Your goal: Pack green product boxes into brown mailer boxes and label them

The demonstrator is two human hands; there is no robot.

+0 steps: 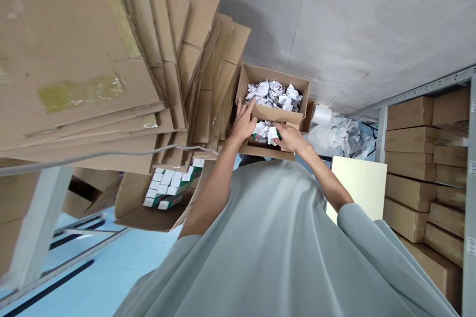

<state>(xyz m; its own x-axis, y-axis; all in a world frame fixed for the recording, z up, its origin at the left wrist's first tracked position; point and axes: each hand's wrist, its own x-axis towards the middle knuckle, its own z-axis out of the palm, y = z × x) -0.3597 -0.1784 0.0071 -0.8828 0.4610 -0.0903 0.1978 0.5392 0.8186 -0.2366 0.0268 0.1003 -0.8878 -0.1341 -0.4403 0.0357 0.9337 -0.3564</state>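
Beyond the left hand's (243,121) spread fingers, crumpled paper (275,94) already lies in the far box (278,113), while the right hand's (290,138) fingers pinch a carton (273,135), not yet released, in the near box (267,152), and other cartons (167,183) remain leftward of them.

Nothing legible from where I stand. White labels (472,167) sit one above another on the grey shelf post (470,205) at the right edge of the frame; I see dark marks on them, too small and cut off by the frame to read. Small green-and-white boxes (171,185) in the open carton (130,198), left of centre and below the middle: any print on their green sides is too small for me. Same for the white-and-green piece (274,134) at my right hand (292,138), mid-frame, unreadable
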